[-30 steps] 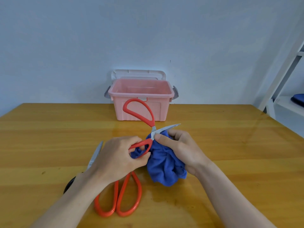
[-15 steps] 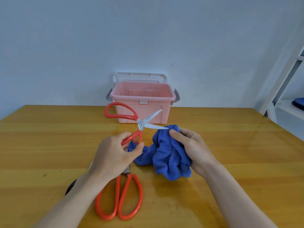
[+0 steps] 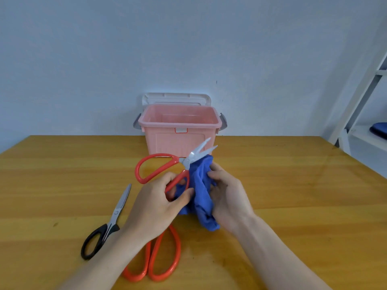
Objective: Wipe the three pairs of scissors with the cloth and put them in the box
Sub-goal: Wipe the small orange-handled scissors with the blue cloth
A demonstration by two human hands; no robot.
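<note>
My left hand (image 3: 156, 208) grips one handle of the red-handled scissors (image 3: 163, 167), whose short blades stand apart and point up and right toward the box. My right hand (image 3: 227, 195) holds the bunched blue cloth (image 3: 202, 191) just below and beside the blades. An open pink box (image 3: 179, 132) stands at the table's far edge, its white lid (image 3: 176, 98) leaning behind it. Black-handled scissors (image 3: 106, 226) lie on the table at the left. Orange-handled scissors (image 3: 159, 260) lie under my left wrist, their blades hidden.
The wooden table (image 3: 293, 195) spreads wide to the right and left. A white shelf frame (image 3: 360, 97) stands beyond the table's right corner, with a dark blue item (image 3: 379, 129) on it. A pale wall rises behind the box.
The red-handled scissors swung from upright to the left, then back toward the cloth, blades now up and right. My right hand brought the cloth close under the blades.
</note>
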